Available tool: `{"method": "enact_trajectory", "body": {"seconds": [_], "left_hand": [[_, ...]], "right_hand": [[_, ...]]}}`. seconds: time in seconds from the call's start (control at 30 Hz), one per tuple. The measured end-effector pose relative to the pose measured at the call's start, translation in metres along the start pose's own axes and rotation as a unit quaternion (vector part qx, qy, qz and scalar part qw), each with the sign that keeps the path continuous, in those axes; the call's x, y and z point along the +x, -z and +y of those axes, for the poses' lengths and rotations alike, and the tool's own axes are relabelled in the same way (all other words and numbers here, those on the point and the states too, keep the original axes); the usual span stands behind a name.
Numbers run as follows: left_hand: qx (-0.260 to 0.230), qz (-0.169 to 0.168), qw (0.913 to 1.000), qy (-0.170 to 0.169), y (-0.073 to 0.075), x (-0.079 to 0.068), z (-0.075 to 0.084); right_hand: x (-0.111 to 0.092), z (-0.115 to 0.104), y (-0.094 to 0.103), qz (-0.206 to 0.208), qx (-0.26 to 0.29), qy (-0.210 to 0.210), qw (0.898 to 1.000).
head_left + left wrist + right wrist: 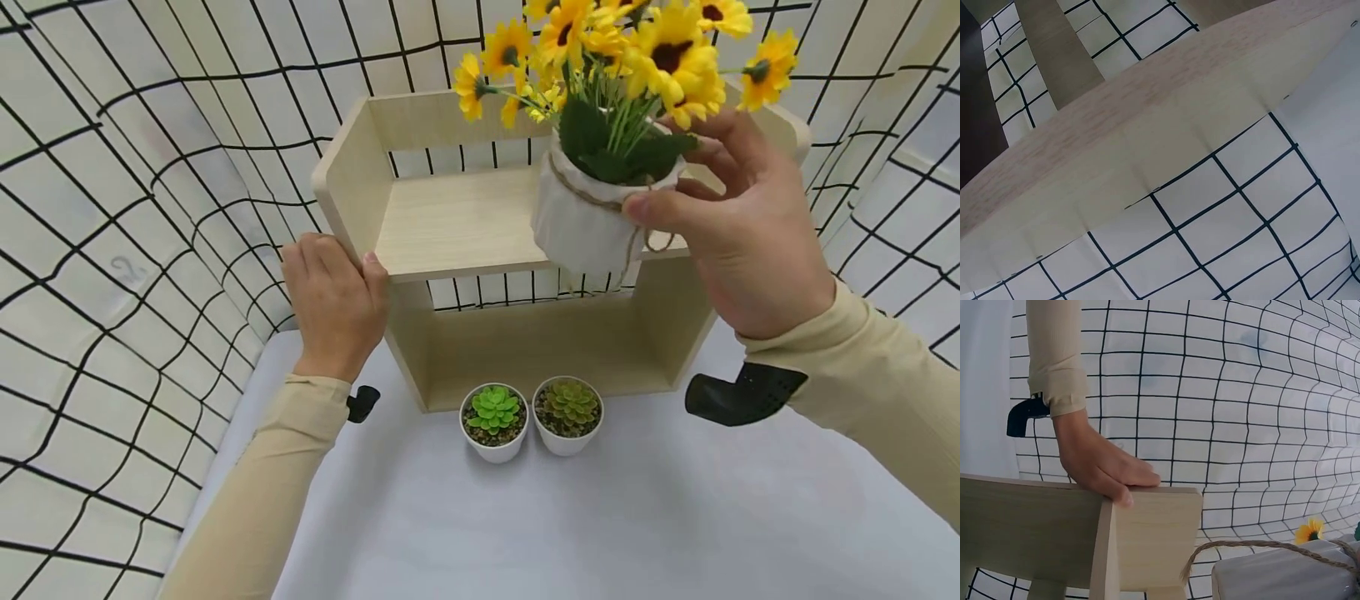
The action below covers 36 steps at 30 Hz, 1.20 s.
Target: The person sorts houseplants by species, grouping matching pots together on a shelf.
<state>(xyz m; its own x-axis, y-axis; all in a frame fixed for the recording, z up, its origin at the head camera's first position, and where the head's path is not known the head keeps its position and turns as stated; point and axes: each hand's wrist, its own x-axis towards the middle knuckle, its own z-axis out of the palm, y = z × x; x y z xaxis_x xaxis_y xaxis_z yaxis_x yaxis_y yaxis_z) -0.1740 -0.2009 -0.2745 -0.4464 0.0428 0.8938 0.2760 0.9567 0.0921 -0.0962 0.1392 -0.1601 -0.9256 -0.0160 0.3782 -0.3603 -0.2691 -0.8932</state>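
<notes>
A potted bunch of artificial sunflowers (pixel 667 58) stands in a white pot (pixel 577 225) with twine tied round its rim. My right hand (pixel 757 225) holds this pot at its right side, thumb on the front and fingers behind, in front of the upper board of a pale wooden shelf (pixel 457 221). On the left, my left hand (pixel 337 304) grips the shelf's side panel, with its thumb at the front edge. The right wrist view also shows the left hand (pixel 1100 465) over that panel, and the pot (pixel 1285 575) at lower right.
Two small succulents in white pots, one bright green (pixel 495 408) and one duller green (pixel 567 404), stand side by side before the lower compartment on a white tabletop (pixel 570 525). Black wire grid (pixel 150 250) surrounds the shelf at the back and sides.
</notes>
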Motion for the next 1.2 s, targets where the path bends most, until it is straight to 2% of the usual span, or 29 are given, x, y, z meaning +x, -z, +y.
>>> {"method": "enact_trajectory", "body": {"seconds": [0.33, 0.53, 0.67, 0.93, 1.2], "left_hand": [[0.004, 0.002, 0.9999, -0.010, 0.001, 0.000, -0.001], [0.000, 0.007, 0.9999, -0.009, 0.000, 0.000, -0.002], [0.000, 0.010, 0.9999, -0.011, 0.000, 0.000, -0.002], [0.017, -0.010, 0.9998, -0.010, 0.003, -0.001, -0.001], [0.027, -0.015, 0.9995, -0.008, 0.005, -0.001, -0.001]], "right_hand": [[0.040, 0.012, -0.036, -0.005, -0.029, 0.011, 1.000], [0.058, 0.026, -0.049, -0.002, -0.075, -0.018, 0.997], [0.068, 0.040, -0.058, -0.004, -0.116, -0.025, 0.993], [0.086, 0.064, -0.076, 0.020, -0.148, -0.053, 0.987], [0.100, 0.077, -0.083, 0.035, -0.214, -0.086, 0.973]]}}
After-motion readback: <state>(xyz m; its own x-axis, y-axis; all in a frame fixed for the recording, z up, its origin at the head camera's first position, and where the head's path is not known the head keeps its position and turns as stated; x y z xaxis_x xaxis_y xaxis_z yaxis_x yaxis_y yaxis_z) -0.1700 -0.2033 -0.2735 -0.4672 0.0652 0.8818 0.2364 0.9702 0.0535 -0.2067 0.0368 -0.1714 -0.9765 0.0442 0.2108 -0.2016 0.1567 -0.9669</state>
